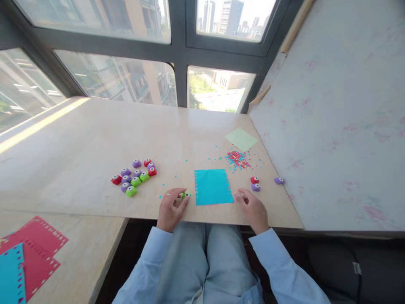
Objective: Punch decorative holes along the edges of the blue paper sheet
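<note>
A blue square of paper lies flat in front of me, with punched holes along its left and right edges. To its left, the fingers of my left hand are closed around a small green craft punch, mostly hidden by them. My right hand rests just beyond the paper's right edge, fingers curled and thumb against them. Whatever it may hold is too small or hidden to make out. Beyond it sit a red punch and a purple punch, side by side.
Several red, purple and green punches cluster at the left. Paper confetti is heaped at the right, below a pale green sheet. Another purple punch sits near the wall. Punched red sheets lie at lower left.
</note>
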A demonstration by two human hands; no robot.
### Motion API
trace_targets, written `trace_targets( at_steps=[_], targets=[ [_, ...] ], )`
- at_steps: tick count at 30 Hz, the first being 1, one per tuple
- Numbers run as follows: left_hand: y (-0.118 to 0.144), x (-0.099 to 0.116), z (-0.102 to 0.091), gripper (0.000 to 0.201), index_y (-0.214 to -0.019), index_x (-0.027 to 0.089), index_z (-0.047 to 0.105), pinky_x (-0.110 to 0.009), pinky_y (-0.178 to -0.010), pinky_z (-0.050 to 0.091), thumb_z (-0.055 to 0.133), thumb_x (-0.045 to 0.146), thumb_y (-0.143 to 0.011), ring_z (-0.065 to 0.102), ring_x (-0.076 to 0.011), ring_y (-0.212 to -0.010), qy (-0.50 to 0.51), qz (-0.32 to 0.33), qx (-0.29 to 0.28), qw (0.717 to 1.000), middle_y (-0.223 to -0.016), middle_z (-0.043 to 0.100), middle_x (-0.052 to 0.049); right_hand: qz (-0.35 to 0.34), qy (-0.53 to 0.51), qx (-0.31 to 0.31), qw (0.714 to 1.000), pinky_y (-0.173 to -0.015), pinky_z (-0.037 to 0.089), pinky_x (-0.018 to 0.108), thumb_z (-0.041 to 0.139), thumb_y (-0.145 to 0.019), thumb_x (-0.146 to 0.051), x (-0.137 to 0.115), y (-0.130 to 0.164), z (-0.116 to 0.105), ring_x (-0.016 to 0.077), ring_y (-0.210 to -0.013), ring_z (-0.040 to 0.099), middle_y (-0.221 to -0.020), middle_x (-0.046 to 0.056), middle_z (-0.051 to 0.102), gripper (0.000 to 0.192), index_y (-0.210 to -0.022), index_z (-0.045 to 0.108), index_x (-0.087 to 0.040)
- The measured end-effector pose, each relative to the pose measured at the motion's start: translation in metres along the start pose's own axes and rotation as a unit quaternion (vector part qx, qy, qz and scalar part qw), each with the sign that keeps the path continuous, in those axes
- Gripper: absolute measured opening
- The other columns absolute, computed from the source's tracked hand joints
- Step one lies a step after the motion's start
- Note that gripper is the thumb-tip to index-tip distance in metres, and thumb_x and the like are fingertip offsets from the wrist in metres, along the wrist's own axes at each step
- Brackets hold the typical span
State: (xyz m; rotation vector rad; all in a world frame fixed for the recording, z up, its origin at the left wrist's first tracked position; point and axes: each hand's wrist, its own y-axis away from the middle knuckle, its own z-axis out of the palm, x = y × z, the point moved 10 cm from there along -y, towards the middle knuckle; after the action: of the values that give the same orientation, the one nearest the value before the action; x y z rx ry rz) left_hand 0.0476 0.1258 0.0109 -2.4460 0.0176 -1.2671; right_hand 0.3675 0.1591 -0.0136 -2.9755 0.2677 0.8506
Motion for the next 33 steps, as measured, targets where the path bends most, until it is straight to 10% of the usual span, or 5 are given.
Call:
trace_targets(
  at_steps=[9,20,26,33],
  targets=[
    [0.005,0.002,0.006,0.02,-0.105,0.022,0.068,-0.039,-0.084,0.053,0.066,0.027,-0.086,0.065,-0.0229,-0.093,-0.031,0.092,-0.018,0.995,-0.101,0.072,-0.007,-0.01,0.046,-0.044,0.998,-0.066,0.041,0.03,0.064,-0.079,-0.056,-0.033,-0.021,0.01,0.0229,-0.079,0.062,-0.083,0.005,0.065,0.057,-0.12,0.061,-0.017],
    [0.01,0.0,-0.004,0.02,-0.105,0.021,0.068,-0.033,-0.08,0.056,0.067,0.025,-0.086,0.069,-0.0203,-0.09,0.01,0.083,0.012,0.996,-0.101,0.073,-0.006,-0.017,0.001,-0.032,0.999,-0.062,0.039,0.029,0.074,-0.064,-0.046,-0.036,-0.038,0.025,0.02,-0.073,0.057,-0.075,0.002,0.061,0.032,-0.075,0.058,-0.019],
    [0.011,0.0,-0.002,0.02,-0.105,0.022,0.068,-0.034,-0.081,0.056,0.068,0.027,-0.085,0.069,-0.021,-0.091,-0.001,0.085,0.008,0.996,-0.1,0.074,-0.006,-0.018,-0.182,-0.033,0.983,-0.056,0.041,0.028,0.067,-0.069,-0.05,-0.044,-0.032,0.018,0.0159,-0.063,0.052,-0.065,-0.001,0.056,0.033,-0.068,0.055,-0.02],
    [0.011,0.006,0.0,0.019,-0.105,0.022,0.069,-0.034,-0.08,0.055,0.067,0.025,-0.086,0.069,-0.0208,-0.091,-0.021,0.105,0.018,0.994,-0.099,0.074,-0.005,0.085,-0.42,-0.09,0.899,-0.039,0.048,0.024,0.078,-0.062,-0.054,-0.035,-0.017,0.03,0.0131,-0.058,0.054,-0.075,0.001,0.066,0.05,-0.09,0.061,-0.017]
  ],
)
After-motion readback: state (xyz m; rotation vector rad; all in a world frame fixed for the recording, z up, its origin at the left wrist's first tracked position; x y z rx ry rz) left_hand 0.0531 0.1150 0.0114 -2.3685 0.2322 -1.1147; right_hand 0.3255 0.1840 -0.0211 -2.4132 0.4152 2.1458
